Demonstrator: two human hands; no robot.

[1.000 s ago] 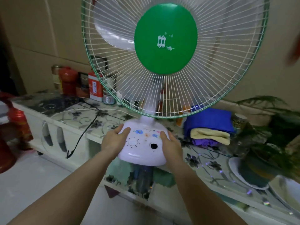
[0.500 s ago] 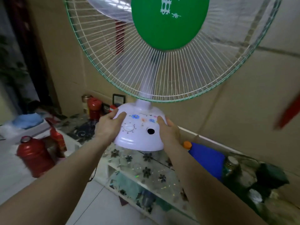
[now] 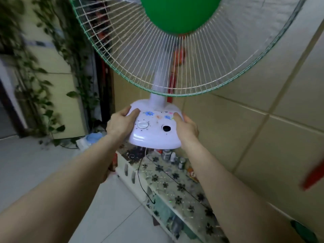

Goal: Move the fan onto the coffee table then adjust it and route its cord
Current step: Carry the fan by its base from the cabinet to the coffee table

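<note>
A table fan (image 3: 154,135) with a white base, a green hub and a green-rimmed wire guard hangs in the air in front of me. My left hand (image 3: 121,124) grips the left side of the base and my right hand (image 3: 186,128) grips the right side. The base carries a round dial, a black hole and flower decals. A thin black cord (image 3: 142,179) dangles from under the base down to the low white cabinet (image 3: 128,174) below. No coffee table is in view.
The low cabinet has a flowered glass top (image 3: 175,183) and runs along the tiled wall (image 3: 254,137) at right, with small bottles (image 3: 172,157) at its far end. Climbing plants (image 3: 35,71) cover the left wall. Grey floor tiles (image 3: 35,163) lie at left.
I have lifted the fan off the cabinet top and swung to the left with it. Both hands keep the same grip on the base. The cord now hangs over the cabinet edge.
</note>
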